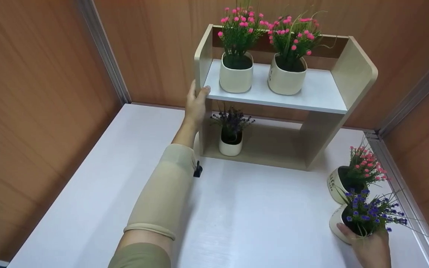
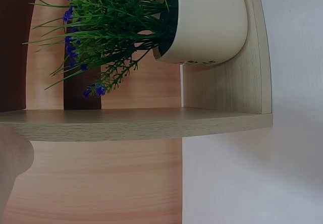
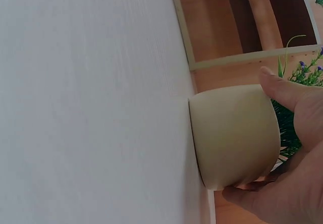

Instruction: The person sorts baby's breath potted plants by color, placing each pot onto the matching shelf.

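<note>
purple pot (image 1: 352, 223) in r hand (image 1: 371, 247) (l hand (image 1: 196, 104) on shelf (image 1: 274, 97))

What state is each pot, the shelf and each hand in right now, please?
Left hand: gripping the shelf's left side panel.
Right hand: holding the purple-flower pot on the table.
Shelf: upright.
Two pink-flower pots: upright on top tier.
Small purple pot: upright, bottom tier.
Pink pot by wall: tilted.
</note>
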Demonstrator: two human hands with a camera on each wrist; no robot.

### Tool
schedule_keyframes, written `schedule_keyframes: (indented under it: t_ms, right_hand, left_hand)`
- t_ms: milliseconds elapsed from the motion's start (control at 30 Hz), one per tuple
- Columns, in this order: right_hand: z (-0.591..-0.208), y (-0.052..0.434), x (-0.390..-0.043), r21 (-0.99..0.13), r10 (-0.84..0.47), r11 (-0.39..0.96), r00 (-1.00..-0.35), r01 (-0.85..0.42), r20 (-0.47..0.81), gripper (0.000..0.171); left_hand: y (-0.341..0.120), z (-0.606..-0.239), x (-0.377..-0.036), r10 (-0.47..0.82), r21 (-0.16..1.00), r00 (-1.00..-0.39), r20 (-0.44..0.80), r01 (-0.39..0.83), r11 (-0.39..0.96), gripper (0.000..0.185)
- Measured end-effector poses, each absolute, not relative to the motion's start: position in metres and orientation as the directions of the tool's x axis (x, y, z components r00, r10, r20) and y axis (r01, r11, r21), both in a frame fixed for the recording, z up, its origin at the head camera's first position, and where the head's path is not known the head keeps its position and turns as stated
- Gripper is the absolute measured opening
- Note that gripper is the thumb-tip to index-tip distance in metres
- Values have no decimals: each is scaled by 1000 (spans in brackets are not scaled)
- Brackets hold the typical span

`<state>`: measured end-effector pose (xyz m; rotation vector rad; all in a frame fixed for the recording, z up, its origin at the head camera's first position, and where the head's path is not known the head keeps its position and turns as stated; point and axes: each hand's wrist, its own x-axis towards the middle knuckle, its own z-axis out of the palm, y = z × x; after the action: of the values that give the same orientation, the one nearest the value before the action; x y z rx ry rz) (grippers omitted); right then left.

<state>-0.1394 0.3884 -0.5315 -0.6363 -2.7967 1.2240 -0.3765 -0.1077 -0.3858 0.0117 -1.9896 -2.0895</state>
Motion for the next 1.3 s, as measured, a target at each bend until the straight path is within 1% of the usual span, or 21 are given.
schedule_keyframes:
  t_ms: [200,333,500,633,833,933,1067,1300]
  right_hand:
    - [-532,388,-136,-701,361,621,-922,352,-143,123]
    - [-532,388,-135,-713,349,600,-921,363,-175,120]
    - [-527,383,-130,-732,356,589,-923,342,-146,115]
    - [-519,376,-125,-742,351,593,-930,314,-113,116]
    - [-509,365,-123,-754,354,571,-926,325,-131,119]
    - [-505,357,-121,-770,347,569,-933,290,-94,117]
    - [-502,341,-121,-801,314,563,-949,202,-20,114]
    - [-497,314,-131,-808,265,563,-964,172,-21,122]
  left_hand:
    - [-107,-387,-377,-189,985,-969,162,170,-32,87]
    - [-105,-386,-377,-189,983,-967,173,182,-32,87]
    - [-106,-386,-377,-190,983,-966,174,182,-28,86]
    - [-106,-386,-377,-191,984,-967,167,175,-25,85]
    - [-107,-387,-376,-184,985,-970,162,169,-22,86]
    - [-107,-388,-377,-183,983,-967,175,183,-28,85]
    - [-107,-388,-378,-182,980,-966,186,195,-29,85]
    - [-107,-387,-378,-188,984,-968,169,177,-25,86]
